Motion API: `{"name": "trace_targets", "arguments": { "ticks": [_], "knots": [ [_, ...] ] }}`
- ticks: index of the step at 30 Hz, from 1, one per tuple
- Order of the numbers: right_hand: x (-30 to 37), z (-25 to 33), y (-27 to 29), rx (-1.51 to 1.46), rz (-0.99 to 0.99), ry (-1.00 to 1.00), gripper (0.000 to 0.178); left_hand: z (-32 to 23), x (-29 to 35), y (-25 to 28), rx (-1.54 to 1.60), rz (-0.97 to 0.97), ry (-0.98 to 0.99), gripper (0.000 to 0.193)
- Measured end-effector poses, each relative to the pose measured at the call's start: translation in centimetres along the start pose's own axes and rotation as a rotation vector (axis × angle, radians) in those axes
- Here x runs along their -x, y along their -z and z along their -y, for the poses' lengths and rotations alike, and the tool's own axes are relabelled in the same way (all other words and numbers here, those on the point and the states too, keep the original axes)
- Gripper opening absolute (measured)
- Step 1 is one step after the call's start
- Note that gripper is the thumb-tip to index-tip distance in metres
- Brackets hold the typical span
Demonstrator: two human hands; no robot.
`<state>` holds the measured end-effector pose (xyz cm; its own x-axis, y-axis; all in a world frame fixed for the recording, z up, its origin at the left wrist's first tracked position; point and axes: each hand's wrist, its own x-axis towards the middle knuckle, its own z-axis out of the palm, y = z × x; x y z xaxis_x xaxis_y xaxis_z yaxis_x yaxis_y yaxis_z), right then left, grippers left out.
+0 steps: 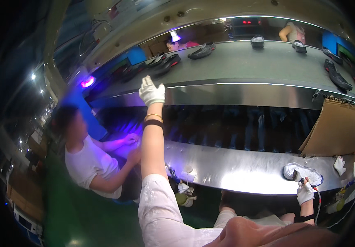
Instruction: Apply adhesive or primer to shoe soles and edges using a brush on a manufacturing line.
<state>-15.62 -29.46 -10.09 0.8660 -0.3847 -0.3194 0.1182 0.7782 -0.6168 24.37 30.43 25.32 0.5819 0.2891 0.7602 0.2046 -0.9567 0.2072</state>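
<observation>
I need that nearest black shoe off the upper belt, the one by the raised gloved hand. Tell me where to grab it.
Judging by its pose, take the low black shoe by its near side edge, coming from the belt's front rim. It lies flat on the grey conveyor belt, just beyond the white-gloved left hand, whose fingers are spread open.

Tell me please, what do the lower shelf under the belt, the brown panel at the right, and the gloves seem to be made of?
The lower shelf looks like polished sheet metal, likely stainless steel: it mirrors the lamps brightly. The brown panel seems plain corrugated cardboard, matte with a bent edge. The gloves on the left hand and right hand look like white knitted fabric, probably cotton, soft and dull.
</observation>
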Motion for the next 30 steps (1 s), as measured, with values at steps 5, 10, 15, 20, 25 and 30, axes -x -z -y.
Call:
{"name": "trace_targets", "arguments": {
  "ticks": [5, 10, 15, 20, 25, 30],
  "knots": [
    [1.0, 0.0, -0.5, 0.023, -0.032, 0.034, 0.029, -2.8, -4.9, -3.4, -0.434, 0.231, -0.007, 0.081],
    [1.6, -0.3, -0.7, 0.085, -0.079, 0.115, 0.031, -4.0, -7.9, -4.3, -0.525, 0.368, -0.036, 0.066],
    [1.6, -0.9, -2.6, 0.069, -0.026, 0.083, 0.027, -4.9, -6.8, -3.3, -0.643, 0.170, -0.086, 0.025],
    [3.3, -0.6, -4.4, 0.110, 0.082, 0.001, 0.026, -5.4, -2.1, 0.1, 0.034, 0.031, -0.201, 0.033],
    [5.1, 0.5, -4.4, 0.006, 0.192, -0.025, 0.020, -5.7, 2.4, 9.1, 1.293, -0.030, 0.146, 0.034],
    [4.9, 0.6, -4.1, -0.106, 0.201, -0.028, 0.020, -5.2, 6.7, 18.2, 1.613, -0.353, 0.311, 0.044]
  ]
}}
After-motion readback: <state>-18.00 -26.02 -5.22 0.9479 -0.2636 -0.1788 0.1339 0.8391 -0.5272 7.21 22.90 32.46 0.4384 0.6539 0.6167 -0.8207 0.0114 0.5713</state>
